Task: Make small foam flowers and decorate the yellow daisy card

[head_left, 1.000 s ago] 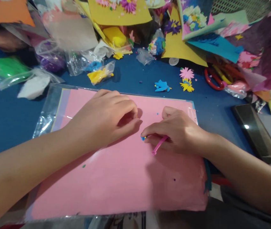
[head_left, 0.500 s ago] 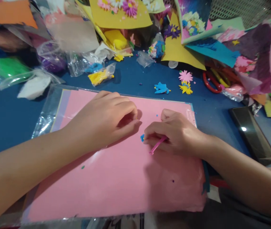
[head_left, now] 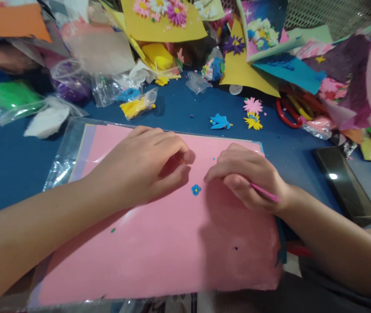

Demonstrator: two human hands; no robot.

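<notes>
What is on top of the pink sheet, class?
On the pink sheet are a blue flower with a yellow centre, a green speck, a dark speck and a tiny blue speck. Anything beneath the left hand or the right hand, which holds a pink stick, is covered.

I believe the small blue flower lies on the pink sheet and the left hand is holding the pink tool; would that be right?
Not quite: the head view shows the pink tool in the right hand, not the left hand. The small blue flower does lie on the pink sheet.
</notes>
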